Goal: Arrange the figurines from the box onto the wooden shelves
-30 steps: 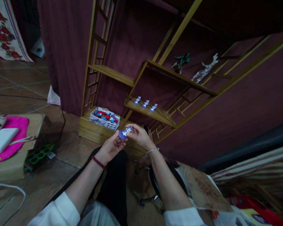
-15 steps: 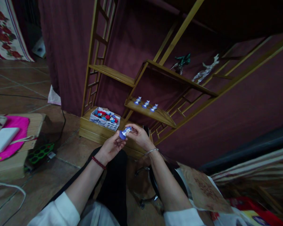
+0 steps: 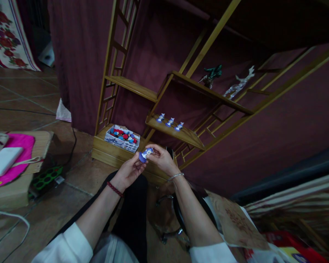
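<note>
Between both hands is a small purple-and-white figurine (image 3: 144,156) on a round purple base, tilted to the right. My left hand (image 3: 130,171) grips it at the base, and my right hand (image 3: 161,159) pinches its upper end. Beyond the hands, three similar figurines (image 3: 170,121) stand upright in a row on the wooden shelf (image 3: 188,137). A patterned cardboard box (image 3: 128,146) filled with red, blue and dark small pieces sits to the left, on the low cabinet top (image 3: 100,139).
Higher on the shelving stand a dark green ornament (image 3: 212,75) and a clear deer-like ornament (image 3: 239,84). At left, a low table (image 3: 42,146) bears a white device (image 3: 5,160) on pink cloth. A wheeled stool (image 3: 192,208) is by my right arm.
The view has shifted very slightly. Both hands keep the same hold on the figurine, and the shelf figurines stay put.
</note>
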Available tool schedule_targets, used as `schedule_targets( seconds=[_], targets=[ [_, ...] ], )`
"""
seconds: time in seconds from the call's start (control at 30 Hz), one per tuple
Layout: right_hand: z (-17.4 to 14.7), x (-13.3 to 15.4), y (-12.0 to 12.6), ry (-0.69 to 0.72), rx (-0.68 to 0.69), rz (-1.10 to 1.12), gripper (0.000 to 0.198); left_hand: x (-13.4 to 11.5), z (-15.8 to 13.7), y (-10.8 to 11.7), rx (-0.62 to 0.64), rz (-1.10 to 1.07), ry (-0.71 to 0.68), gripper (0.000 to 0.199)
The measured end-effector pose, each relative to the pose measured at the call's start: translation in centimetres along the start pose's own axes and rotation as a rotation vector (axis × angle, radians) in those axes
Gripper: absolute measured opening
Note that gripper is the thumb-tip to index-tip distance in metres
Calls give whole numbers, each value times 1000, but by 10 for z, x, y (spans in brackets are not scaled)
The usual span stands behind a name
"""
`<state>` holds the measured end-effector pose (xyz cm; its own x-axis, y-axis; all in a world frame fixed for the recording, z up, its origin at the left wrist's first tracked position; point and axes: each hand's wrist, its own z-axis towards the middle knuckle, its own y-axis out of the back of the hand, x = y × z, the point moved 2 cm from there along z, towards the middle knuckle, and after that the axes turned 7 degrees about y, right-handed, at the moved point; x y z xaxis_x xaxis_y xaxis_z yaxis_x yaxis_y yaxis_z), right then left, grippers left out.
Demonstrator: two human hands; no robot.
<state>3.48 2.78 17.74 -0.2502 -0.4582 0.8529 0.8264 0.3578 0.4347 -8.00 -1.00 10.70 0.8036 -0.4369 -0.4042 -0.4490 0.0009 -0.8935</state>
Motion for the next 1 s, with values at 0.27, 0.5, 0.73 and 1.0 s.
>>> schedule_targets(
  seconds=[0.27,0.5,0.73,1.0],
  targets=[
    [-1,4,-2,0,-4,5,31,-1,0,1,19,-18,-4,24],
    [0,3,-3,6,-25,-12,30,0,-3,0,15,-66,-9,23],
    [1,9,-5,-6,33,-24,29,-2,-4,-1,28,-44,-26,23],
    [1,9,-4,31,85,-165,28,0,-5,0,61,-117,2,25]
  ],
)
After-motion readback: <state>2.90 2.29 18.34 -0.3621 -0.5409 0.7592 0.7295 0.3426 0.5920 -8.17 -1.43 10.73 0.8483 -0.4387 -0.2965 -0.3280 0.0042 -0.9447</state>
